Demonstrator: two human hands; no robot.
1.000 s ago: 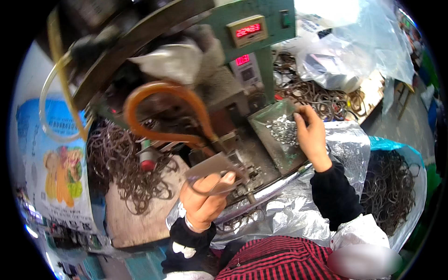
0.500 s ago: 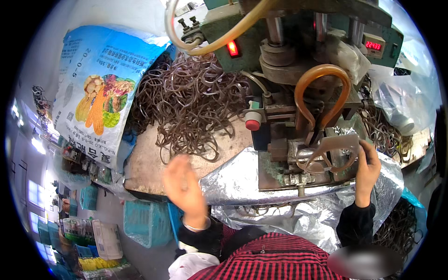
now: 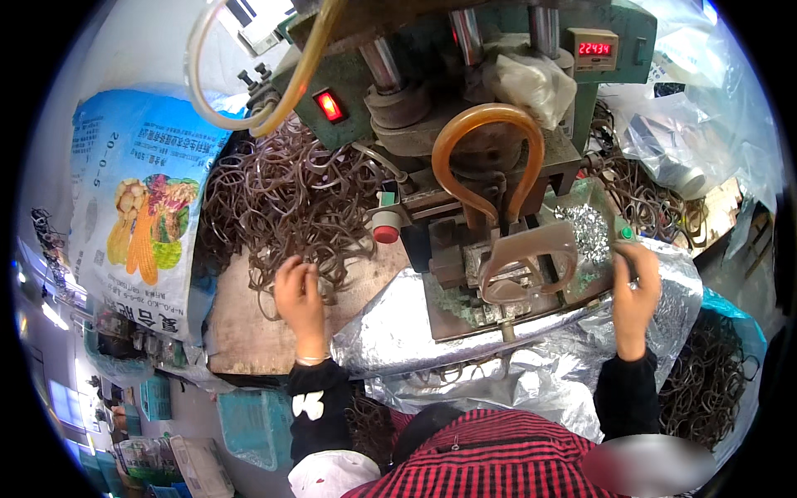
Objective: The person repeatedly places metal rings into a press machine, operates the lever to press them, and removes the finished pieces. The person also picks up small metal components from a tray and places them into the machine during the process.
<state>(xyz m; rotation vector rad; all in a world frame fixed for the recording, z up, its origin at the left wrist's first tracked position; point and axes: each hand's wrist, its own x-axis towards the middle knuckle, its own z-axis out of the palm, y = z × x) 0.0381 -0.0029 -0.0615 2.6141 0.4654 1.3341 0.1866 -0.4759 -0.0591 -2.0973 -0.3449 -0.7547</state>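
My left hand (image 3: 300,311) is at the near edge of a heap of looped brown plastic frames (image 3: 290,191). Its fingers are bent round one of the loops, partly hidden by the hand. On the press (image 3: 398,124), one translucent brownish-grey looped frame (image 3: 531,249) sits upright over the metal fixture (image 3: 502,311), below an orange-brown hose loop (image 3: 490,116). To the right of that fixture, my right hand (image 3: 636,290) is open with bent fingers and holds nothing. Its fingertips are close to a green button (image 3: 627,233); whether they touch it I cannot tell.
A red button (image 3: 385,228) juts from the press's left side. Small shiny scraps (image 3: 585,232) lie on its bed. Silver foil sheeting (image 3: 374,332) covers the front edge. A blue-white sack (image 3: 141,216) leans at the left; more brown loops (image 3: 706,382) fill a bag at the lower right.
My right hand has let go of the looped frame, which now stays on the fixture. My left hand has moved to the heap's edge. The view has shifted, and the red counter display has changed.
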